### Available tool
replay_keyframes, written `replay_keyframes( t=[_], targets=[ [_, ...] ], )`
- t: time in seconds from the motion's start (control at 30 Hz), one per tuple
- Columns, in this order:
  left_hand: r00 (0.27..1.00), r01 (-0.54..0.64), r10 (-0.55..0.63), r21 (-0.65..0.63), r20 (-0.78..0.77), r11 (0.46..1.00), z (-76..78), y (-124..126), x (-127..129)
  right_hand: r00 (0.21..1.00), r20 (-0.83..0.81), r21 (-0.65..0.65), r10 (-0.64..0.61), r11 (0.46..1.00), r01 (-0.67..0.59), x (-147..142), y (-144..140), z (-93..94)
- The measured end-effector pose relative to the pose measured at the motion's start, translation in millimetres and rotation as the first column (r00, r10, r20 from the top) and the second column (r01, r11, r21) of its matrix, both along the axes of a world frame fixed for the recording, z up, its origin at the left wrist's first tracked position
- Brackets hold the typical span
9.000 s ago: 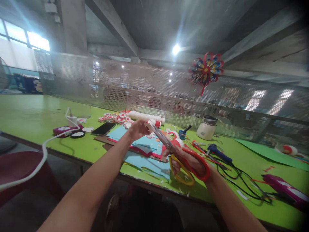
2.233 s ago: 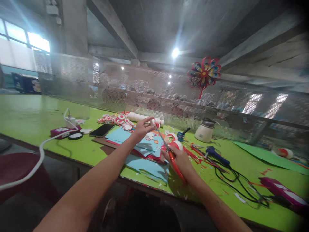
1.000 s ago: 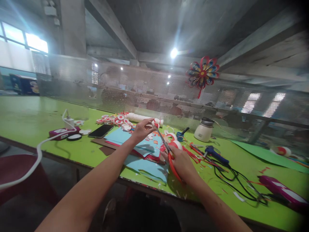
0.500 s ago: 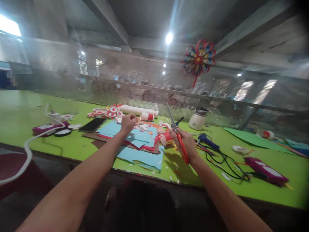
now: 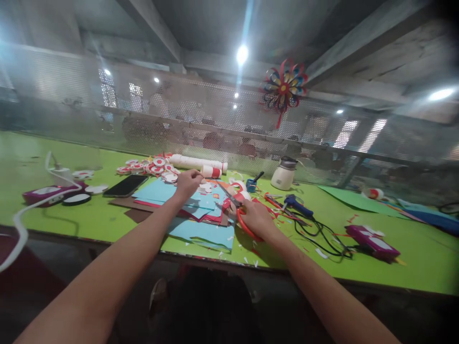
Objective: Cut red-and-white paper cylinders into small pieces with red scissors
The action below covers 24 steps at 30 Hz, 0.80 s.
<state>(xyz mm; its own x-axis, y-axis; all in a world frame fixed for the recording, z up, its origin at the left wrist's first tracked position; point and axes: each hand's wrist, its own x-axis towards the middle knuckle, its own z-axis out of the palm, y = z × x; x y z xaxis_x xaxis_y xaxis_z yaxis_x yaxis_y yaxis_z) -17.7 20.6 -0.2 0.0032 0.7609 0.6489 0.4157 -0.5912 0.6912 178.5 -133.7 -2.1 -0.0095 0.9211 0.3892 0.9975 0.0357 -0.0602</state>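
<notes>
your scissors slant above the green table by the right side of the blue sheets, tips pointing forward and left, with the fingers of your right hand wrapped around the orange handle and that forearm reaching in from the lower right. your left hand is above the sheets, back upward, fingers curled in near the red-and-white cup, but whether they pinch anything cannot be told. farther out lie a phone, left, and a blue glue gun, right.
</notes>
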Motion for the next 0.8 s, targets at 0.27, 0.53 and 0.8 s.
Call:
replay_keyframes(
  t=[0.27,0.53,0.8],
  targets=[
    [0.997,-0.059,0.059,-0.003,0.045,0.998,2.3,4.8,-2.6,0.982,0.052,-0.165,0.179,0.972,-0.168,3.5,2.0,6.5],
    [0.998,-0.028,0.027,-0.020,-0.052,0.999,-0.8,5.8,-4.0,0.985,0.057,-0.057,0.161,0.986,-0.158,57.7,-33.9,48.7],
    [0.997,-0.029,0.025,-0.062,-0.068,0.998,1.4,0.0,-2.2,0.871,-0.331,0.311,-0.362,0.830,0.463,251.9,-82.8,86.8]
  ],
)
